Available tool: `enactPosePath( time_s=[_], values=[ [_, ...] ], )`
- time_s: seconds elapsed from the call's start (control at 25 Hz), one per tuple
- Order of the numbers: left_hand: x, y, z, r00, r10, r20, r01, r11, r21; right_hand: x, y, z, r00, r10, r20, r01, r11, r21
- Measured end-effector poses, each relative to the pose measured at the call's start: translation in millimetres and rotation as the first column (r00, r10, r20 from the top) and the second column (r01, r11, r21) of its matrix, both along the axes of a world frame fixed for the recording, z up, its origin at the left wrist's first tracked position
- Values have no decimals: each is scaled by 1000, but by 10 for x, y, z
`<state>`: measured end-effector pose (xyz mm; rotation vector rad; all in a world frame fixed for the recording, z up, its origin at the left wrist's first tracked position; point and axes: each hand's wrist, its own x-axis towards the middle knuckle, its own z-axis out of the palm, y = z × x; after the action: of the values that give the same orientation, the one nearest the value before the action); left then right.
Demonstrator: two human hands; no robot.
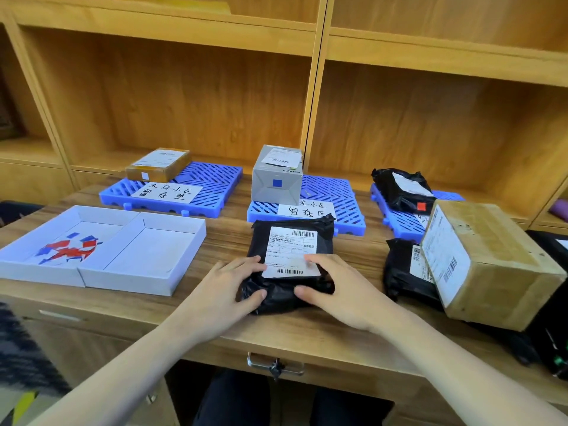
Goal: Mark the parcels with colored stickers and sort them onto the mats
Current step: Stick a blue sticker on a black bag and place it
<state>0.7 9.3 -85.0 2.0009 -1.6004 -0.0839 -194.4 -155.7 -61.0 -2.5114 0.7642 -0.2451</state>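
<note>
Parcel (290, 262) flat, long axis running away from person | left hand (229, 290), right hand (333, 290) gripping near end

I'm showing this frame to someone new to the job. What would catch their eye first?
Probably both hands, left hand and right hand, gripping a black parcel with a white label at the desk's front centre. Behind it lie three blue mats, the middle one carrying a grey box with a blue sticker. At the left, a white tray holds red and blue stickers.
</note>
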Motion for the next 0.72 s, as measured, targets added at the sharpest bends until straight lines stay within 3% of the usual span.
enactPosePath(
  time_s=[0.12, 0.72],
  values=[
    [46, 30, -30, 999, -14, 40, 13, 1000, 28, -63, -36, -66, 999, 41, 31, -39, 996, -84],
    [162, 88, -91, 996, -65, 68, 59, 995, 86, -184, -97, -150, 994, 112, -15, -112, 994, 2]
  ],
)
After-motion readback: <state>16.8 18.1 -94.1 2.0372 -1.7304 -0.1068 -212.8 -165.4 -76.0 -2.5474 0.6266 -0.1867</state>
